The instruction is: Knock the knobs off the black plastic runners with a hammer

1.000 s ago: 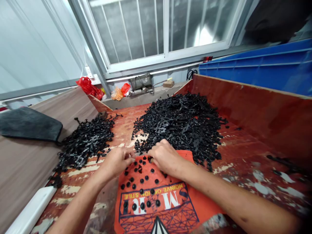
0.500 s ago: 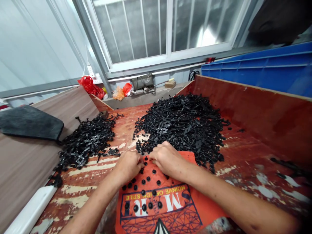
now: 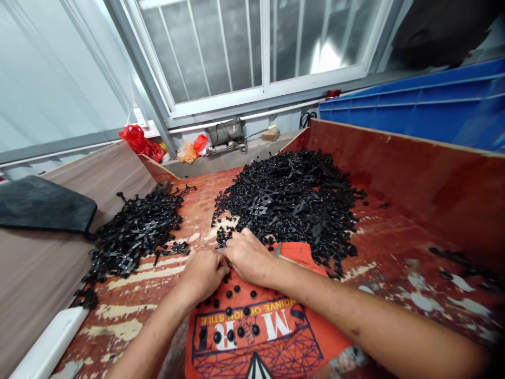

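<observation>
My left hand (image 3: 205, 271) and my right hand (image 3: 246, 257) meet at the top edge of an orange printed cloth (image 3: 315, 321). Both have their fingers curled and pinched together, the right one touching the left. Whatever sits between the fingertips is too small or hidden to name. Small black round plastic pieces (image 3: 241, 332) stand scattered over the cloth below my hands. Just beyond my fingers lies a large heap of black plastic parts (image 3: 292, 205). A thin greenish strip (image 3: 278, 249) shows beside my right wrist.
A smaller heap of black linked parts (image 3: 138, 231) lies at left, near a dark cloth (image 3: 47, 205) on a wooden board (image 3: 23, 263). A white bar (image 3: 51, 342) lies front left. A red-brown side board (image 3: 394, 163) and a blue crate (image 3: 414, 108) bound the right.
My right hand has moved left until it touches my left hand, covering some of the black pieces on the cloth. The greenish strip has come into view. The camera view has shifted slightly.
</observation>
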